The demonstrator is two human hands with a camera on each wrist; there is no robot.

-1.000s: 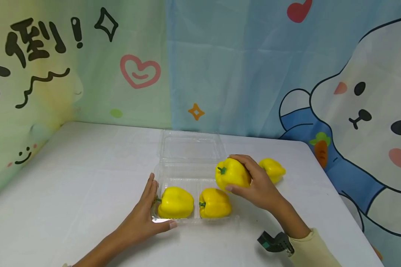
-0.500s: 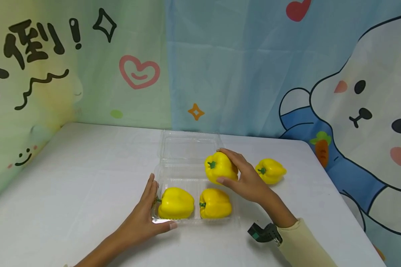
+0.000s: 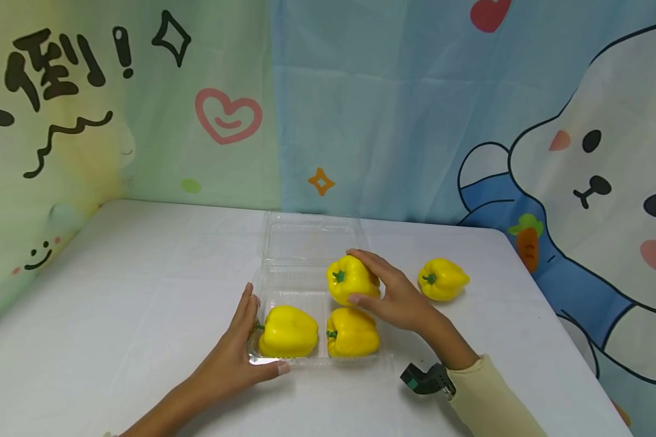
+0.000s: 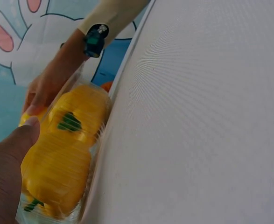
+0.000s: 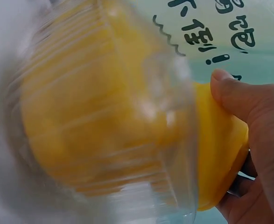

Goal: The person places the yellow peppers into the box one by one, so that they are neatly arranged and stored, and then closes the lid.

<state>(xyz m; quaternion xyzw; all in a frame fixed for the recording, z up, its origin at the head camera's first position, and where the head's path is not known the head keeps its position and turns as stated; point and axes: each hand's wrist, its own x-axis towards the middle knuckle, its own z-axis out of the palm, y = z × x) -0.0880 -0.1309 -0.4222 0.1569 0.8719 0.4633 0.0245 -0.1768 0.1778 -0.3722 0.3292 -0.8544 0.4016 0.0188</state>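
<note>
My right hand [image 3: 399, 298] grips a yellow bell pepper [image 3: 348, 280] from its right side, thumb in front, stem facing left. That pepper is over the back right part of a clear plastic clamshell container [image 3: 292, 285], whose lid [image 3: 313, 240] lies folded back. Two more bell peppers sit in the container's front half, one at left [image 3: 288, 331] and one at right [image 3: 353, 332]. My left hand [image 3: 232, 352] rests against the container's left front corner, fingers straight along its side and thumb [image 4: 17, 140] stretched along the front.
Another yellow bell pepper [image 3: 443, 280] lies on the white table [image 3: 142, 291], to the right of the container. A cartoon-printed cloth [image 3: 372, 109] hangs behind the table. A dark wrist camera [image 3: 427, 379] sits below my right wrist.
My right hand has carried its bell pepper leftward, then slightly down, over the container's back right part. The pepper on the table has come into fuller view. My left hand stays put.
</note>
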